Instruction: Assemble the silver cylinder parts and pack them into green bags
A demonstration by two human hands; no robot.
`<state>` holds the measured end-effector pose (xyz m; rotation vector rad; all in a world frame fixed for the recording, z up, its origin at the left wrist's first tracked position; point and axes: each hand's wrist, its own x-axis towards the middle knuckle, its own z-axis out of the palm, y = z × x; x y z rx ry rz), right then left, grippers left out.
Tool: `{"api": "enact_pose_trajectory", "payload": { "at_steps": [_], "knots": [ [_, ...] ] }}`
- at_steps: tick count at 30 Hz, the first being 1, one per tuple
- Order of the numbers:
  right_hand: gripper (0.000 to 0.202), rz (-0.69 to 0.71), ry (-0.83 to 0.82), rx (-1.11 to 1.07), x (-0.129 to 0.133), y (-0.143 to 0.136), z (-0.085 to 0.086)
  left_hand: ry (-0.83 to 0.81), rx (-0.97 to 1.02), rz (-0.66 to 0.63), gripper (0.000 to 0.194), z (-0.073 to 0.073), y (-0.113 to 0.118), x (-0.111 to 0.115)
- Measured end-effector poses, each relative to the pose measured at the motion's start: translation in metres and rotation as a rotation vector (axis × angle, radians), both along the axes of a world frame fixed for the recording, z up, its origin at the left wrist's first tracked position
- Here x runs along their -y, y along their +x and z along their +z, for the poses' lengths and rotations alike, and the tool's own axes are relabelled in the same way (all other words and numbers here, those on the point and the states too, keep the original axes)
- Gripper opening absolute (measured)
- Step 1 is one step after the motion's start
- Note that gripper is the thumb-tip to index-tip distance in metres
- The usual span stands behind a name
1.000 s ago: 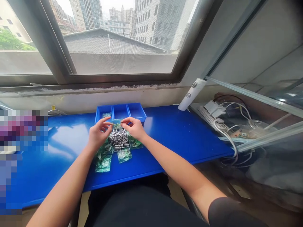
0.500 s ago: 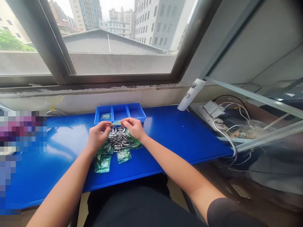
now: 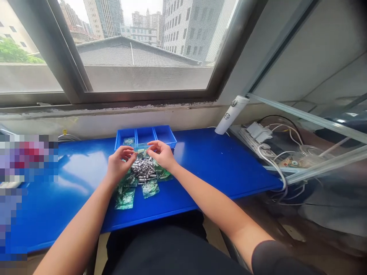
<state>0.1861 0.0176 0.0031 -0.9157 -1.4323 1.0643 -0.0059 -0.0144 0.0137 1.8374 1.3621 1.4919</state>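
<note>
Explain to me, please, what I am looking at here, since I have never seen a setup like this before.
What you see working is a person's own bare left hand and right hand. The view comes from one camera worn on that person's head, looking forward and down, so the forearms reach in from below.

Between the fingertips of both hands is a small clear bag; its contents are too small to tell. Below it, on the blue table, lies a pile of small metal parts, with greenish packets around it. Behind the hands is a blue tray with three compartments, the left one holding a packet. A white bottle stands toward the far right.
</note>
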Motion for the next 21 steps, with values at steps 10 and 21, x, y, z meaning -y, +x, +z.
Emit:
{"api": "enact_pose_trajectory", "payload": {
  "at_steps": [10, 21],
  "knots": [
    [0.022, -0.025, 0.059, 0.067, 0.0016, -0.0002, -0.0003, 0.035, -0.100, 0.018, 0.032, 0.0002, -0.0012, -0.0010],
    [0.027, -0.018, -0.001, 0.017, 0.0025, -0.0002, -0.0006, -0.025, -0.077, -0.019, 0.023, 0.0050, -0.0001, 0.0031]
  ]
}}
